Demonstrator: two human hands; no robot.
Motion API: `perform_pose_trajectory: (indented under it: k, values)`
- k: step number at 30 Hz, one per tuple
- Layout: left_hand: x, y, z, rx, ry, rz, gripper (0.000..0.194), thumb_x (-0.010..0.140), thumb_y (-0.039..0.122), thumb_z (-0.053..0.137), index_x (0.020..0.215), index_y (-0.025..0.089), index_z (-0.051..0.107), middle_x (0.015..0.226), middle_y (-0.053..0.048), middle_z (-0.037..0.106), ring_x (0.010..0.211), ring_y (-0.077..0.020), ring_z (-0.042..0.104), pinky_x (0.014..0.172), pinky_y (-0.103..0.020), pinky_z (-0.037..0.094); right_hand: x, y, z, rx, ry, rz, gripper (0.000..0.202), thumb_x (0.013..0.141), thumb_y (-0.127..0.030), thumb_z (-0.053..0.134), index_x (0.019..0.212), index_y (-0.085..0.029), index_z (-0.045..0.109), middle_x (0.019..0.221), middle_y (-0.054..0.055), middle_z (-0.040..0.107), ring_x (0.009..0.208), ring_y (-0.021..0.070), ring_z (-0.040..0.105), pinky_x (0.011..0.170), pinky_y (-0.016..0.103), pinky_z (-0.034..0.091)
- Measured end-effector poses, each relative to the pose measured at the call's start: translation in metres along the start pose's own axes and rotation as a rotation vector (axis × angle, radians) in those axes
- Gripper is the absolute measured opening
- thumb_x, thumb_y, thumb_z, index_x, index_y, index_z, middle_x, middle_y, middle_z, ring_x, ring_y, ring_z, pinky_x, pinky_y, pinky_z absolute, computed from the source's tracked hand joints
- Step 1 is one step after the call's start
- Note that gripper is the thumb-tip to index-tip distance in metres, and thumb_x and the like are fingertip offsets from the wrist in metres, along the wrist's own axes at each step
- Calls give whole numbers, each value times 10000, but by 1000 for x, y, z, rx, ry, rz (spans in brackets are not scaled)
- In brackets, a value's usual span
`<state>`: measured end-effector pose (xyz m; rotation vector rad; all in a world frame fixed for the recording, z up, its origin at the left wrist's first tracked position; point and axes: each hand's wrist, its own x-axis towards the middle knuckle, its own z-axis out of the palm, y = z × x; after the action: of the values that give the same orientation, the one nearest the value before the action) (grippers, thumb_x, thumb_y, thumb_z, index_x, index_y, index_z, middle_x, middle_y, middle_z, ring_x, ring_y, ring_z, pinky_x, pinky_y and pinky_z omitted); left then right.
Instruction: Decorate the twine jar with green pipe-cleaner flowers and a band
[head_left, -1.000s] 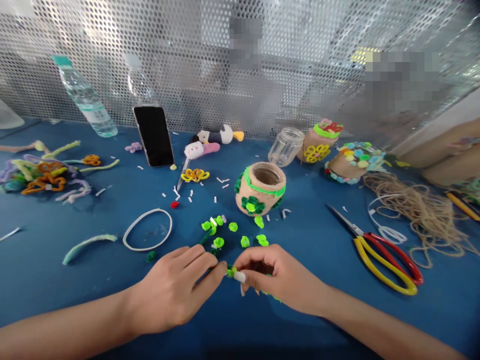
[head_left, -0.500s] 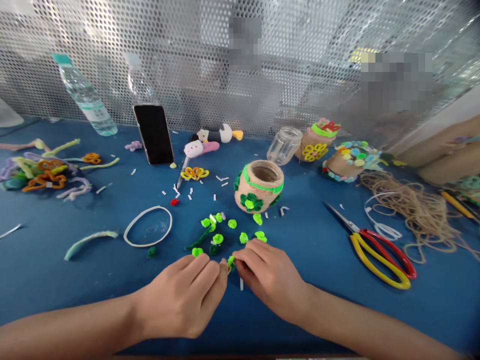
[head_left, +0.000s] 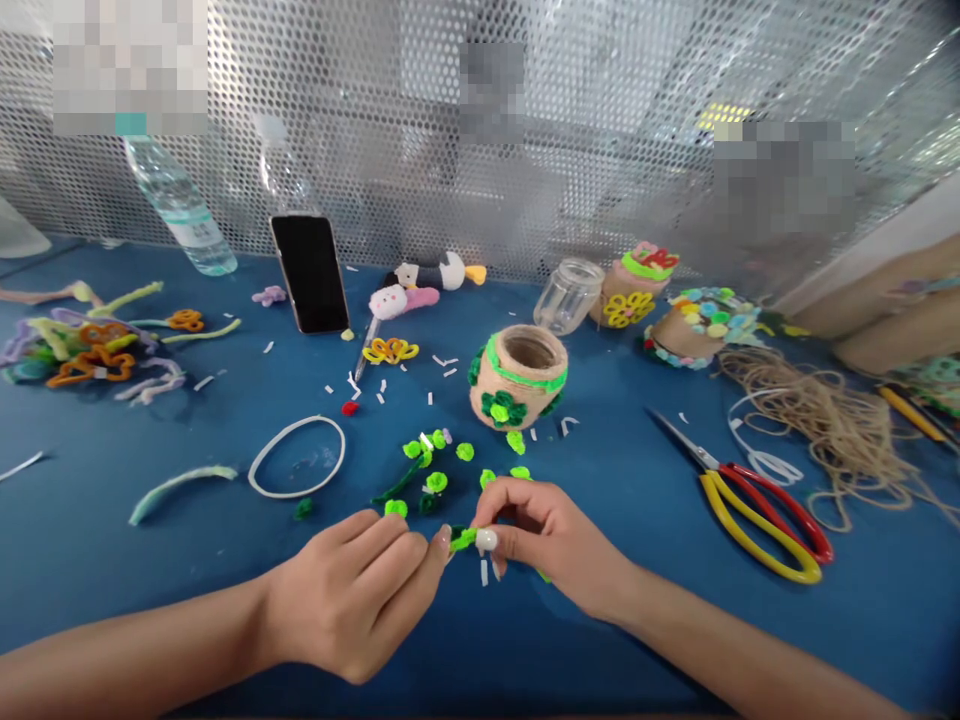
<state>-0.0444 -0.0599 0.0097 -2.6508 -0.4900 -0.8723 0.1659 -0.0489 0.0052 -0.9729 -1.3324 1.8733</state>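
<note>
"Where's the green fuzzy piece [head_left: 463, 540]?"
"Between the left hand [head_left: 352, 595] and right hand [head_left: 559, 550], both pinching it, on the near side of the twine-wrapped jar [head_left: 491, 385]."
"Its shape?"
"Perhaps curled; it's partly covered."

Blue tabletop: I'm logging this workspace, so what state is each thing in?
Left hand, pinching green fuzzy piece
Right hand, pinching it too
Scissors, closed
Phone, upright, screen dark
Green-trimmed jar, upright, lidless
Clear jar, lidless
Teal-capped bottle, closed
Loose twine, tangled
</note>
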Motion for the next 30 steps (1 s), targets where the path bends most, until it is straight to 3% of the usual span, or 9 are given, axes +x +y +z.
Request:
perform_pose_trajectory:
  k: [6, 12, 18, 23, 30]
  values:
    - [-3, 0, 1, 6, 36, 51, 212, 852, 99, 440, 927, 48, 631, 731, -67, 612, 665, -168, 598, 539, -282, 491, 0, 7, 2, 170, -70, 114, 282, 751, -395, 672, 730, -135, 566, 605, -22, 563, 499, 68, 500, 478, 195, 427]
    - [-4, -1, 0, 96, 10, 97, 233, 852, 128, 446, 949, 77, 651, 812, -72, 635, 714, -172, 610, 557, -275, 518, -1, 2, 3, -28, -49, 86, 306, 698, -396, 720, 691, -135, 560, 590, -27, 563, 525, 62, 486, 513, 183, 392]
    - [-7, 1, 1, 2, -24, 189, 275, 851, 124, 405, 950, 62, 654, 853, -98, 640, 678, -172, 609, 476, -270, 498, -4, 5, 12, -58, -17, 75, 337, 818, -486, 560, 753, -171, 459, 540, -63, 491, 449, 65, 468, 462, 193, 406]
    - [-4, 4, 2, -57, -45, 113, 271, 854, 93, 393, 960, 43, 637, 784, -83, 634, 642, -163, 601, 485, -277, 503, -4, 6, 11, -38, 86, 49, 348, 871, -504, 464, 734, -191, 398, 526, -97, 401, 341, 29, 344, 334, 151, 317]
    - [-6, 0, 2, -78, -8, 35, 255, 863, 87, 390, 973, 33, 613, 780, -88, 631, 675, -179, 606, 513, -291, 502, -2, 2, 3, 39, -26, 147, 322, 850, -476, 504, 806, -157, 510, 605, -44, 524, 381, 28, 389, 364, 156, 334]
